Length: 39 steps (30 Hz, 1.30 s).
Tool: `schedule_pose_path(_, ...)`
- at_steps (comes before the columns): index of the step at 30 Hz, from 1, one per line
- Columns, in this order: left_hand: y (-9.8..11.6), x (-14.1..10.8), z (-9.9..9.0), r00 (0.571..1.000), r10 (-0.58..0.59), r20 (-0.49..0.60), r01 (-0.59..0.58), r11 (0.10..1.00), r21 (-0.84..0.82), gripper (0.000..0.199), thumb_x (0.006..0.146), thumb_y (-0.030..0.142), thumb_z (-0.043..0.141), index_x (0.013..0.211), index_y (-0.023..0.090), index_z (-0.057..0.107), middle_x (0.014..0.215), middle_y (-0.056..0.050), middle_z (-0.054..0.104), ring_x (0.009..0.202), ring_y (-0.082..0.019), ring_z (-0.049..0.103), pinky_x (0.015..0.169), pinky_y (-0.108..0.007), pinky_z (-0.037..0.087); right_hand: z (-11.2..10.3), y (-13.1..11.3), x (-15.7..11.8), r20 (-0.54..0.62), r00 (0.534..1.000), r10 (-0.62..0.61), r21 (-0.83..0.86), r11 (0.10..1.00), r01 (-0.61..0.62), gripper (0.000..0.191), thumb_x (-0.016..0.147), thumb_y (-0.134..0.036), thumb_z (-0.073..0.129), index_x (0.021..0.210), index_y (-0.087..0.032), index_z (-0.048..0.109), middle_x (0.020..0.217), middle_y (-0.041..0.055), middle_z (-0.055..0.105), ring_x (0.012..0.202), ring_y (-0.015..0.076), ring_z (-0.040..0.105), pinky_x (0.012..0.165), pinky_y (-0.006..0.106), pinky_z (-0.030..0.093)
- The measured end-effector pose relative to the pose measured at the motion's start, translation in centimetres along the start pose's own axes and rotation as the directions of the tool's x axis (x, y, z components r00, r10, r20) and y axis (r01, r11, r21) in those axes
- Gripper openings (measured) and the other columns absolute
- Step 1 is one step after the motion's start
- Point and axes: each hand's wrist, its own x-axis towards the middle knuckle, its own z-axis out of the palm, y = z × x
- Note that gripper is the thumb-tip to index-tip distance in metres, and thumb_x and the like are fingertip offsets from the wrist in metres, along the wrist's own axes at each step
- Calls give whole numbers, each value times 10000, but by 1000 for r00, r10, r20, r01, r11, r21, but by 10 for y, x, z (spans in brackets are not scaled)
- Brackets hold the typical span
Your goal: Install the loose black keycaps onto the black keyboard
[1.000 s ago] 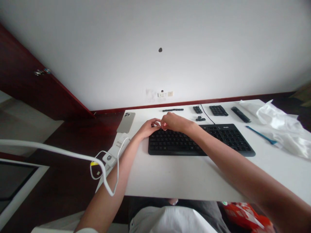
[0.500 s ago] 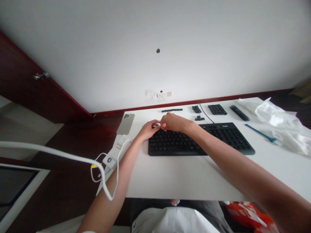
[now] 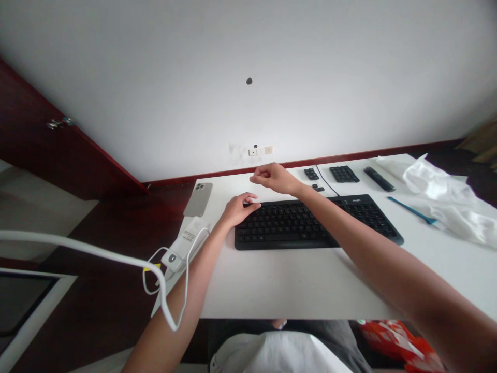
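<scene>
A person's two bare hands are at a black computer keyboard [image 3: 283,228] lying on a white surface [image 3: 287,290], a little left of centre.

The left hand [image 3: 236,210] is at the keyboard's far left corner, its thumb along the edge and fingers just beyond. Its grip is partly open, thumb apart from forefinger, with nothing visibly held. The right hand [image 3: 275,177] is raised beyond the keyboard's far edge. Its grip is curled closed; whether a small piece is pinched inside cannot be told.

Small black keycaps lie off the keyboard on the far side, just right of the right hand: a small cluster [image 3: 311,174], a few loose ones [image 3: 318,188] nearer, and a larger block [image 3: 344,174] beyond a thin black cable [image 3: 326,180].

So some keycaps appear to be off and grouped. The keyboard's keys are too dark and small to show which places are bare, so what remains cannot be judged.

Farther right lie a slim blue tool [image 3: 412,210] and crumpled white material [image 3: 446,194].
</scene>
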Motion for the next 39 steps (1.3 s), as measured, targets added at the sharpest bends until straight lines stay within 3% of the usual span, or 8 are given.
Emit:
schedule_pose_path(3,-1,0,1,1000,6,10,-6,1000,-5,359,875,490,743,1147,256,742,1035,-40,755,1021,-235,687,958,-343,497,19,-8,0,-85,996,12,493,869,32,490,886,-444,667,606,-245,318,512,-101,264,470,73,240,483,250,254)
schedule_pose_path(6,0,1,1,1000,12,0,-12,1000,6,328,873,474,744,1115,253,741,1026,-39,760,1022,-253,687,932,-344,499,42,-7,-1,-60,995,74,737,675,-6,560,883,-456,648,627,-268,188,502,-119,151,435,68,126,421,248,183)
schedule_pose_path(10,4,1,0,1000,-24,7,24,999,42,232,871,436,736,943,215,728,927,-47,763,931,-276,703,827,-338,494,64,3,-3,52,984,169,752,641,-150,586,836,-483,703,596,-269,213,451,-120,182,410,55,138,398,239,161)
schedule_pose_path(22,6,1,0,994,-107,30,102,987,125,206,850,369,749,872,169,708,851,-73,741,851,-285,685,739,-332,469,74,2,-7,90,991,97,685,717,-133,565,855,-503,668,575,-265,239,483,-114,197,429,57,149,426,246,145)
schedule_pose_path(25,5,0,0,998,-63,18,60,990,128,279,863,448,746,931,179,716,927,-66,755,920,-276,688,803,-332,493,64,-3,-5,-15,1000,4,507,862,4,538,927,-518,581,584,-254,261,507,-95,222,461,75,203,471,261,211)
schedule_pose_path(28,4,-1,0,1000,9,1,-9,996,89,276,897,452,715,1071,238,736,970,-14,756,950,-218,690,886,-304,496,43,6,2,-162,977,-137,59,987,148,497,965,-479,567,582,-215,391,536,-65,335,529,93,312,544,270,259)
schedule_pose_path(33,6,0,2,994,-51,-97,59,995,83,243,945,450,651,1083,284,760,909,18,750,832,-165,674,798,-263,469,-1,51,16,-133,956,-261,-419,889,185,87,913,-228,665,913,-181,738,835,24,703,756,165,576,737,297,417)
schedule_pose_path(39,8,1,2,979,-75,-190,97,989,108,275,976,481,588,993,267,760,835,13,732,769,-165,643,715,-257,427,-23,100,35,-36,972,-233,-660,736,151,295,808,-181,819,1100,-220,796,1114,102,756,1041,299,628,969,433,492)
